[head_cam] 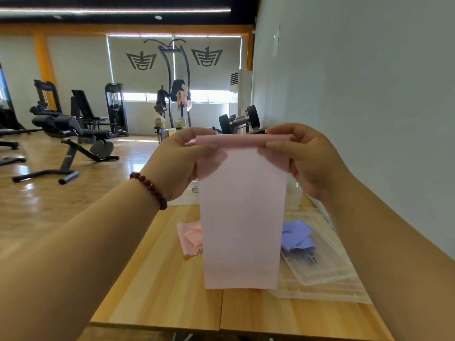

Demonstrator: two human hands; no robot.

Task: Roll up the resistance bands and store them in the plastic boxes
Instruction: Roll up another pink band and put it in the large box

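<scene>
The pale pink flat rubber resistance band [242, 217] is held in the air above the wooden counter [160, 291]; its rolled top edge runs level, left to right; the left hand [182, 163] pinches one end and the right hand [302, 156] the other, fingers curled round the roll; the loose length hangs straight down, so further turns should draw it upward.

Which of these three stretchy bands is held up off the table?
The long pale pink band, its rolled top pinched by the left hand and right hand; the crumpled pink band and purple band lie below.
</scene>
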